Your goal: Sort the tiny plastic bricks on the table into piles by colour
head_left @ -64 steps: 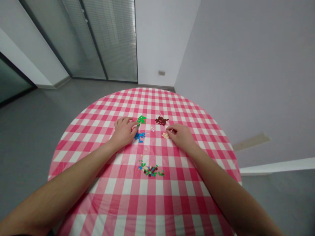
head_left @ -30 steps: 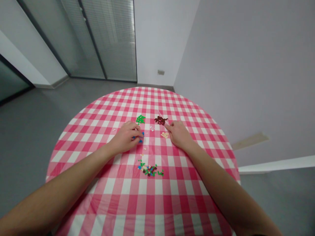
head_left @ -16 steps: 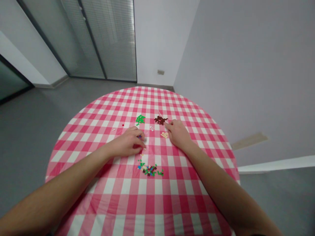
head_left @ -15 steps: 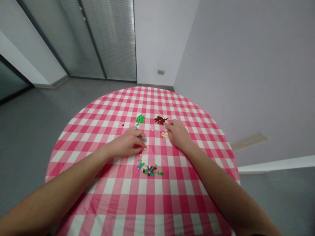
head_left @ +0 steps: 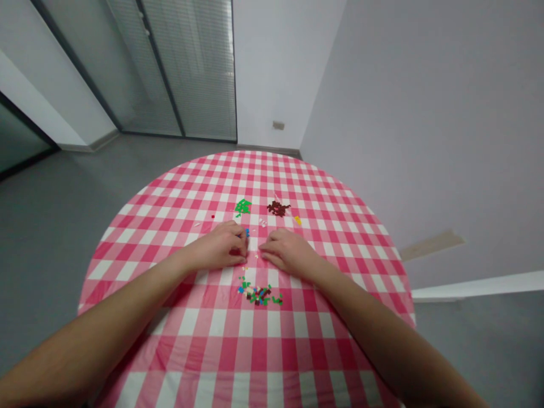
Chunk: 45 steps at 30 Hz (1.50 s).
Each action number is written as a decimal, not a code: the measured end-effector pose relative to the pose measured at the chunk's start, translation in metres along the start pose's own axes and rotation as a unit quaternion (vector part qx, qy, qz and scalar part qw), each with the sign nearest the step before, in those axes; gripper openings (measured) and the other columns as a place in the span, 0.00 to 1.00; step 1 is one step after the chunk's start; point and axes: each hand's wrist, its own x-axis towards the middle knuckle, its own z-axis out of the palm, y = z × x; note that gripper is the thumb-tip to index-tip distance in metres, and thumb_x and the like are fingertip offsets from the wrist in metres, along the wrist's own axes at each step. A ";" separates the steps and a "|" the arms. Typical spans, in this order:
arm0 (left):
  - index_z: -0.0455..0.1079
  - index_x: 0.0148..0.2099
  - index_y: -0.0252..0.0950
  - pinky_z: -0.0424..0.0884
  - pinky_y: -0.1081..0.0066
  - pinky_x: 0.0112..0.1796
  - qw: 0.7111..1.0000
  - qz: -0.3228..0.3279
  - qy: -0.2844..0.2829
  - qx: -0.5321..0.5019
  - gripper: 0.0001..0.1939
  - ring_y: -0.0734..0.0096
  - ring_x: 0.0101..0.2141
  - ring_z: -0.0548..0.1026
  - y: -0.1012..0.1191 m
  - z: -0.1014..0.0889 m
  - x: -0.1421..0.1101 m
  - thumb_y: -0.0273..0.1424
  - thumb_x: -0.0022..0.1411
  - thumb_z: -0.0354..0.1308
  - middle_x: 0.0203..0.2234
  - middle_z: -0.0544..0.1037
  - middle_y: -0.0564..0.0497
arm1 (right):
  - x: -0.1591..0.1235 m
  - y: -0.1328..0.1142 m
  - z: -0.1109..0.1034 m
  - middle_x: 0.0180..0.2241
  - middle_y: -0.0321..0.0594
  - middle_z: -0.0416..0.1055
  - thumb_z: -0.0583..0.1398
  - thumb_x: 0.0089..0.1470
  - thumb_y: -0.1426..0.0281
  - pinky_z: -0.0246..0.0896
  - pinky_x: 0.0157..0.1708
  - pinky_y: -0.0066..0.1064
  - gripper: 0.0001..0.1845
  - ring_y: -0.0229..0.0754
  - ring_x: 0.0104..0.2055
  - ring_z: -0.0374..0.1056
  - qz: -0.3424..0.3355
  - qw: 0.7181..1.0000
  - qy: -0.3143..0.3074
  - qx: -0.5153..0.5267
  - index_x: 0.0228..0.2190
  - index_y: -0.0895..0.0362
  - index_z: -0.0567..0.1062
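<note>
My left hand (head_left: 221,247) rests on the checked cloth with its fingers curled in toward the thumb; whatever they hold, if anything, is hidden. Some small blue pieces (head_left: 247,233) show just past its knuckles. Opposite it, my right hand (head_left: 292,253) is closed too, its fingertips beside a tiny pale piece (head_left: 256,256). I cannot make out anything in its grip. Nearer to me lies a mixed heap of small building-brick-like pieces (head_left: 257,294) in green, brown, blue and cream. Beyond my hands are a green pile (head_left: 243,206) and a dark brown pile (head_left: 278,208).
The round table wears a red-and-white checked cloth (head_left: 272,354). Yellow pieces (head_left: 298,220) lie beyond my right hand, a few whitish ones (head_left: 263,222) between the hands and piles, and a red piece (head_left: 213,216) at the left. Walls and a glass partition (head_left: 199,73) stand behind.
My right hand has moved left and toward me, from beside the brown pile to near my left hand, uncovering the yellow pieces. My left hand's fingers have drawn closer together.
</note>
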 end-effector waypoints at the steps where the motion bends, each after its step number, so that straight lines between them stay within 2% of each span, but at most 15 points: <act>1: 0.79 0.34 0.41 0.63 0.64 0.46 1.000 0.006 -0.015 -0.013 0.04 0.65 0.40 0.72 0.000 -0.003 -0.002 0.31 0.62 0.64 0.35 0.77 0.52 | 0.001 -0.004 0.003 0.38 0.44 0.77 0.60 0.66 0.66 0.59 0.38 0.33 0.11 0.43 0.40 0.68 -0.006 1.000 -0.005 0.004 0.42 0.54 0.83; 5: 0.81 0.37 0.43 0.62 0.64 0.48 0.998 0.013 -0.040 -0.036 0.03 0.65 0.43 0.73 0.003 -0.009 -0.007 0.30 0.61 0.66 0.38 0.77 0.52 | 0.004 -0.011 0.010 0.38 0.43 0.77 0.59 0.67 0.67 0.58 0.35 0.32 0.12 0.43 0.39 0.69 -0.017 1.000 -0.018 0.008 0.42 0.53 0.83; 9: 0.81 0.36 0.42 0.63 0.64 0.48 0.997 0.024 -0.051 -0.046 0.02 0.65 0.43 0.74 0.008 -0.007 -0.006 0.30 0.61 0.66 0.38 0.78 0.51 | 0.002 -0.002 0.001 0.38 0.44 0.77 0.58 0.66 0.69 0.60 0.38 0.33 0.12 0.43 0.41 0.69 0.001 1.000 -0.007 0.001 0.39 0.55 0.83; 13: 0.80 0.33 0.41 0.64 0.64 0.46 0.996 0.039 -0.056 -0.060 0.06 0.66 0.40 0.74 0.010 -0.004 -0.005 0.29 0.63 0.64 0.34 0.78 0.52 | -0.008 0.025 -0.021 0.37 0.47 0.77 0.56 0.67 0.69 0.61 0.39 0.34 0.15 0.46 0.41 0.69 0.139 0.988 0.034 -0.056 0.35 0.56 0.83; 16: 0.79 0.32 0.41 0.65 0.64 0.46 0.996 0.043 -0.051 -0.060 0.08 0.67 0.40 0.74 0.010 -0.002 -0.004 0.29 0.64 0.62 0.33 0.78 0.52 | -0.016 0.043 -0.031 0.35 0.46 0.77 0.57 0.65 0.70 0.59 0.35 0.34 0.15 0.45 0.37 0.70 0.206 0.977 -0.001 -0.060 0.31 0.56 0.82; 20: 0.78 0.31 0.41 0.65 0.64 0.46 0.996 0.046 -0.052 -0.060 0.08 0.68 0.39 0.74 0.011 -0.001 -0.004 0.27 0.64 0.61 0.33 0.78 0.53 | -0.020 0.050 -0.029 0.33 0.45 0.78 0.60 0.63 0.69 0.56 0.29 0.33 0.13 0.43 0.32 0.70 0.211 0.976 -0.036 -0.047 0.28 0.55 0.81; 26: 0.78 0.33 0.39 0.65 0.64 0.46 0.997 0.037 -0.037 -0.060 0.08 0.67 0.39 0.74 0.011 -0.004 -0.003 0.28 0.65 0.60 0.34 0.79 0.52 | -0.021 0.050 -0.025 0.33 0.45 0.78 0.60 0.61 0.68 0.57 0.29 0.32 0.12 0.43 0.32 0.70 0.201 0.978 -0.026 -0.047 0.29 0.54 0.82; 29: 0.79 0.36 0.40 0.66 0.63 0.46 0.998 0.021 -0.008 -0.053 0.07 0.66 0.40 0.73 0.008 -0.002 -0.003 0.30 0.66 0.60 0.35 0.78 0.50 | -0.021 0.051 -0.025 0.30 0.45 0.78 0.59 0.61 0.70 0.59 0.31 0.33 0.12 0.45 0.33 0.72 0.203 0.978 -0.020 -0.037 0.29 0.54 0.82; 32: 0.79 0.39 0.40 0.66 0.62 0.46 0.998 0.009 0.039 -0.049 0.07 0.64 0.41 0.72 0.003 0.005 -0.003 0.31 0.68 0.60 0.36 0.78 0.49 | -0.020 0.047 -0.028 0.32 0.45 0.80 0.59 0.61 0.70 0.60 0.33 0.33 0.13 0.46 0.35 0.73 0.206 0.978 -0.010 -0.023 0.30 0.55 0.83; 35: 0.79 0.41 0.40 0.67 0.62 0.45 0.996 -0.004 0.073 -0.049 0.08 0.63 0.42 0.71 0.002 0.012 -0.001 0.31 0.69 0.58 0.38 0.77 0.48 | -0.015 0.035 -0.030 0.35 0.45 0.81 0.60 0.61 0.70 0.62 0.36 0.32 0.11 0.45 0.37 0.74 0.188 0.981 0.034 0.031 0.32 0.55 0.84; 37: 0.78 0.41 0.40 0.68 0.62 0.45 0.995 -0.009 0.085 -0.047 0.08 0.63 0.43 0.71 0.003 0.015 0.001 0.30 0.69 0.56 0.38 0.76 0.49 | -0.011 0.022 -0.027 0.35 0.42 0.82 0.61 0.60 0.70 0.63 0.37 0.31 0.09 0.43 0.37 0.74 0.162 0.978 0.063 0.113 0.34 0.55 0.84; 41: 0.77 0.42 0.40 0.67 0.63 0.44 0.992 0.001 0.120 -0.038 0.08 0.65 0.41 0.71 0.008 0.018 0.003 0.27 0.69 0.55 0.37 0.75 0.50 | -0.002 -0.002 -0.009 0.32 0.39 0.82 0.64 0.57 0.69 0.63 0.33 0.28 0.08 0.39 0.32 0.74 0.139 0.944 0.071 0.291 0.34 0.54 0.85; 45: 0.76 0.40 0.39 0.67 0.64 0.43 0.989 0.009 0.148 -0.031 0.07 0.66 0.39 0.71 0.011 0.020 0.004 0.29 0.69 0.57 0.36 0.75 0.50 | 0.002 -0.007 0.006 0.28 0.39 0.81 0.65 0.55 0.67 0.60 0.28 0.27 0.08 0.38 0.28 0.72 0.165 0.915 0.085 0.358 0.32 0.56 0.85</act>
